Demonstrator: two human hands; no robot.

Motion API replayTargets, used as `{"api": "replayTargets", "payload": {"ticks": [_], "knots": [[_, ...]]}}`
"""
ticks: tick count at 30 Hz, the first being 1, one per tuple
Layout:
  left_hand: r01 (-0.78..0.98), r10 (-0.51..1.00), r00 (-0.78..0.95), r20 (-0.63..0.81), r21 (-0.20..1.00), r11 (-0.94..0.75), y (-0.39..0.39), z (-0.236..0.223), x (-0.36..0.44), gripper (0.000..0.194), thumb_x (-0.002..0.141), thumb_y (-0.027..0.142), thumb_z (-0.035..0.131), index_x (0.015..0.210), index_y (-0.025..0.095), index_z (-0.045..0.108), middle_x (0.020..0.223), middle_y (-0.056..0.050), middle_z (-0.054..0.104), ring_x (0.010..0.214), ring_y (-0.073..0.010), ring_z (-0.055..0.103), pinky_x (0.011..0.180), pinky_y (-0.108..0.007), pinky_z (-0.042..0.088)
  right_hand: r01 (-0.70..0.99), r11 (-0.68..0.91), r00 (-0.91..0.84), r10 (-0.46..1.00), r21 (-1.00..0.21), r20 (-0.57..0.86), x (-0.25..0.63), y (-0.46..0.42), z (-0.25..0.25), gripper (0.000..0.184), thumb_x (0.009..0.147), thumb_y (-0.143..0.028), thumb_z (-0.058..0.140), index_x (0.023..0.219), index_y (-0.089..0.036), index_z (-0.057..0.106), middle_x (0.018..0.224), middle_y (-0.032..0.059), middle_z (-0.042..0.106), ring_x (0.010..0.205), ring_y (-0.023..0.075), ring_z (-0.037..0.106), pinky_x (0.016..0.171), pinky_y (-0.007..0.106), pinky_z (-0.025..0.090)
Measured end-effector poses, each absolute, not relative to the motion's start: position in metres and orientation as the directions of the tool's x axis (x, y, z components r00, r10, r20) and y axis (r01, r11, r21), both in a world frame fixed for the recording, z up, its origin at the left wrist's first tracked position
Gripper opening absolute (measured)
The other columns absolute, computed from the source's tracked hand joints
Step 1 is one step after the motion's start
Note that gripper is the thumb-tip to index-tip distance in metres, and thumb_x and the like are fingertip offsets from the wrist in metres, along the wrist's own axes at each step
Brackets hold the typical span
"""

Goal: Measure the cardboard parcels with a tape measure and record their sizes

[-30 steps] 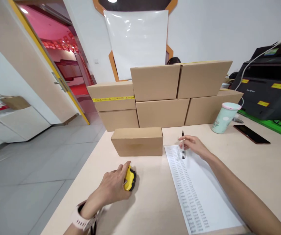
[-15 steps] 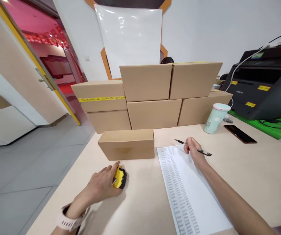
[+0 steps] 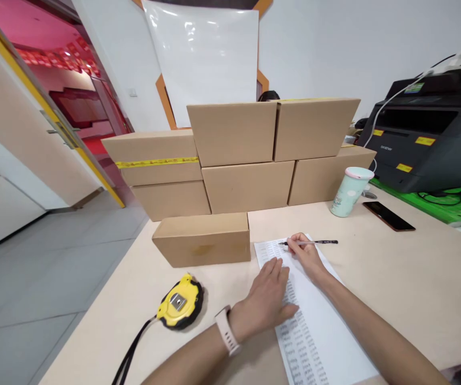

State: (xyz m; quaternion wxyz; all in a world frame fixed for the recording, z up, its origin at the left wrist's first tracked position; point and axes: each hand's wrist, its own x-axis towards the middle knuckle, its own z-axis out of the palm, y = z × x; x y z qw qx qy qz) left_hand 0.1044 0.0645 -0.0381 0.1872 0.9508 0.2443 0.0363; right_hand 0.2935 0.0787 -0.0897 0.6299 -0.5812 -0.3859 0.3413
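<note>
My right hand (image 3: 306,256) grips a pen (image 3: 321,242), its tip at the top of a paper sheet (image 3: 330,331) printed with columns of small text. Flat on the sheet's left side rests my left hand (image 3: 268,297), fingers stretched out and thumb apart, holding nothing; a pale watch band circles that wrist. To its left on the table lies a yellow and black tape measure (image 3: 180,302) with a black strap. Just beyond, a small cardboard box (image 3: 202,240) stands by the paper's upper left corner.
Several larger cardboard boxes (image 3: 248,187) are stacked across the back of the table (image 3: 407,283). A mint cup (image 3: 351,192) and a phone (image 3: 389,215) are at the right, near a black printer (image 3: 427,133). Behind the boxes shows the top of a person's head (image 3: 269,95).
My left hand has let go of the tape measure and moved right onto the paper. My right hand has brought the pen tip down to the sheet's upper columns.
</note>
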Motion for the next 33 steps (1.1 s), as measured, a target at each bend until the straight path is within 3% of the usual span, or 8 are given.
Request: {"api": "replayTargets", "payload": {"ticks": [5,9,12,16,33], "knots": [[0.483,0.511,0.859,-0.018,0.362,-0.798,0.091,-0.071,0.131,0.09,0.072,0.059,0.061,0.139,0.007,0.03,0.152,-0.026,0.02,0.142,-0.035,0.01,0.115,-0.05,0.016,0.004,0.096,0.433,0.897,-0.995,0.088,0.297,0.083,-0.093,0.038,0.07,-0.052,0.071,0.087,-0.021,0.057,0.081,0.0034,0.067,0.078,0.0187,0.063,0.073,0.032,0.049],[0.478,0.506,0.862,-0.005,0.338,-0.811,0.099,-0.078,0.13,0.09,0.07,0.066,0.058,0.137,0.009,0.037,0.15,-0.025,0.028,0.14,-0.0365,0.018,0.114,-0.054,0.011,0.066,0.056,0.468,0.88,-0.996,0.08,0.299,0.087,-0.103,0.036,0.067,-0.051,0.073,0.075,-0.023,0.051,0.06,-0.0034,0.058,0.052,0.014,0.053,0.052,0.027,0.043],[0.47,0.5,0.866,0.016,0.316,-0.824,0.1,-0.08,0.128,0.087,0.071,0.067,0.056,0.137,0.013,0.039,0.149,-0.023,0.032,0.14,-0.0335,0.022,0.114,-0.055,0.007,0.221,0.042,0.485,0.862,-0.974,0.148,0.299,0.087,-0.107,0.033,0.075,-0.047,0.064,0.064,-0.024,0.043,0.051,-0.0064,0.047,0.045,0.0121,0.043,0.046,0.026,0.034],[0.464,0.495,0.868,0.034,0.297,-0.834,0.101,-0.082,0.126,0.086,0.072,0.068,0.053,0.137,0.013,0.039,0.148,-0.023,0.034,0.14,-0.034,0.023,0.113,-0.058,0.007,0.429,0.054,0.474,0.836,-0.901,0.276,0.3,0.085,-0.106,0.028,0.077,-0.033,0.057,0.058,-0.024,0.038,0.052,-0.0068,0.039,0.049,0.012,0.041,0.051,0.026,0.033],[0.451,0.483,0.873,0.058,0.279,-0.848,0.102,-0.086,0.125,0.087,0.075,0.07,0.048,0.138,0.013,0.037,0.148,-0.024,0.033,0.14,-0.0338,0.022,0.114,-0.058,0.007,0.465,0.001,0.451,0.861,-0.886,0.237,0.298,0.084,-0.106,0.025,0.076,-0.032,0.054,0.061,-0.024,0.036,0.052,-0.0073,0.036,0.049,0.0126,0.038,0.049,0.026,0.03]]}}
